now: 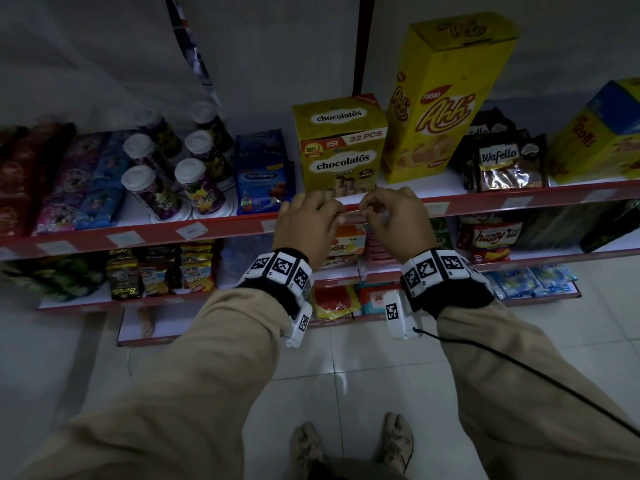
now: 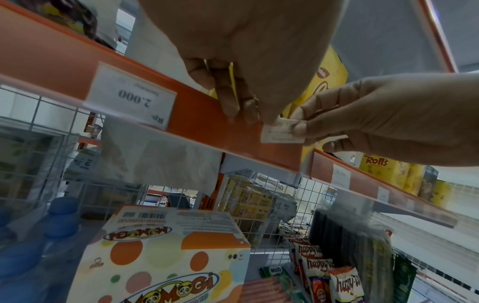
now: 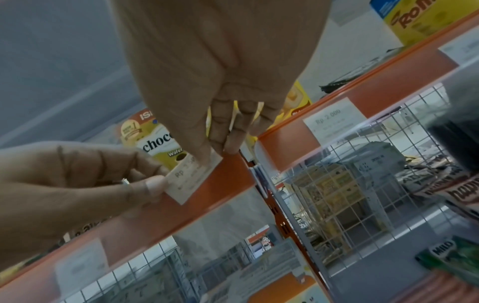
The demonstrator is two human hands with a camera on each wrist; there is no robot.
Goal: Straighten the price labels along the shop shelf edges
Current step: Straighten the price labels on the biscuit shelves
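A small white price label [image 2: 281, 132] [image 3: 190, 179] sits tilted on the red shelf edge strip [image 1: 225, 226], below the yellow chocolatos box [image 1: 341, 150]. My left hand [image 1: 337, 215] [image 3: 153, 185] pinches the label's left end between thumb and fingers. My right hand [image 1: 365, 207] [image 2: 302, 128] pinches its right end. Both hands meet at the strip, and in the head view they hide most of the label. Other labels lie along the strip: one crooked [image 1: 192, 231], and one reading 2.000 [image 2: 132, 96].
Cup snacks [image 1: 194, 181], a blue pack [image 1: 263, 174], a tall yellow box [image 1: 440, 98] and Wafello packs [image 1: 509, 164] stand on the top shelf. Lower shelves hold a Momogi box [image 2: 160, 256] and happy tos bags [image 1: 491, 237]. A black cable [image 1: 519, 368] trails from my right wrist over the tiled floor.
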